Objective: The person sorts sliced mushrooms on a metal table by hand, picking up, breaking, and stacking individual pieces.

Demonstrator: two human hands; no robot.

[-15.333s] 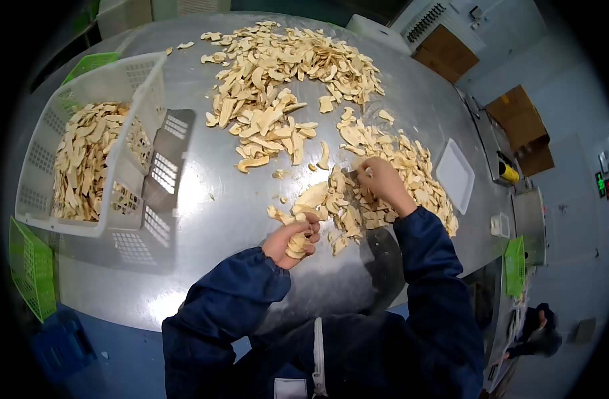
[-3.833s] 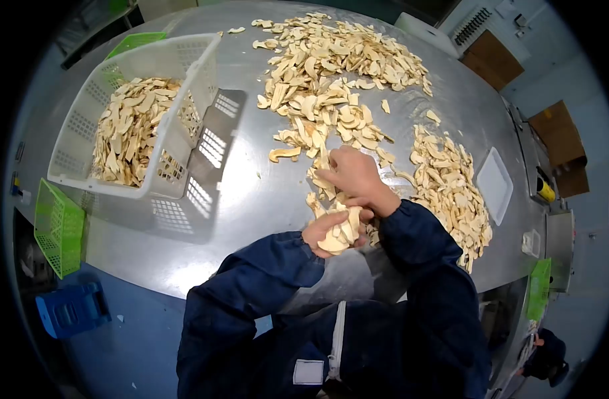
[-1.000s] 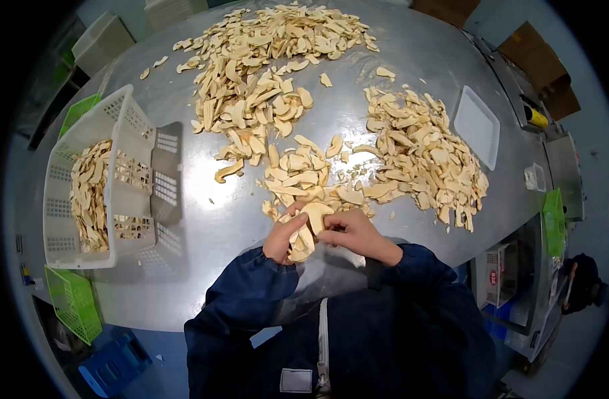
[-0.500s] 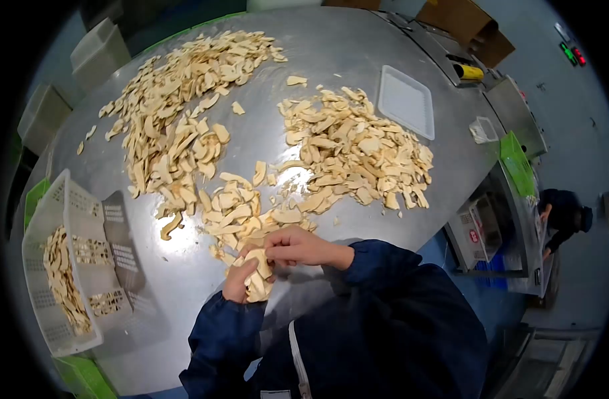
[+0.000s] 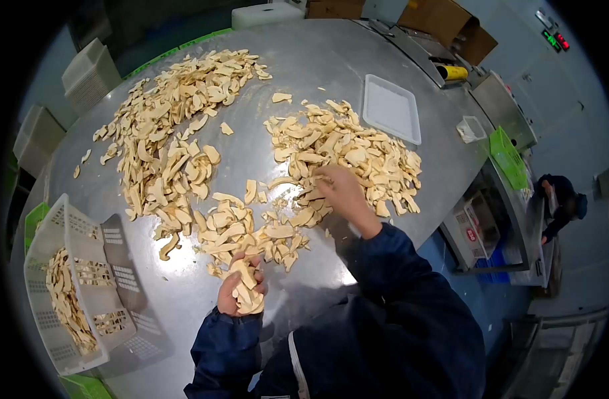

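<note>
My left hand is closed around several pale, dried mushroom slices, held in a small stack above the near side of the table. My right hand reaches over the left part of the right-hand pile of mushroom slices. Its fingers are bent down together among the slices, and whatever they may grip is hidden. Between the two hands lies a smaller heap of slices. Farther left, a long pile of slices stretches toward the far edge.
A white perforated basket with slices inside stands at the left on the metal table. A white tray lies behind the right pile. A co-worker is at the far right, near a green basket.
My right hand has left my left hand and moved right and forward onto the right-hand pile. My left hand keeps its slices. The view has shifted slightly.
</note>
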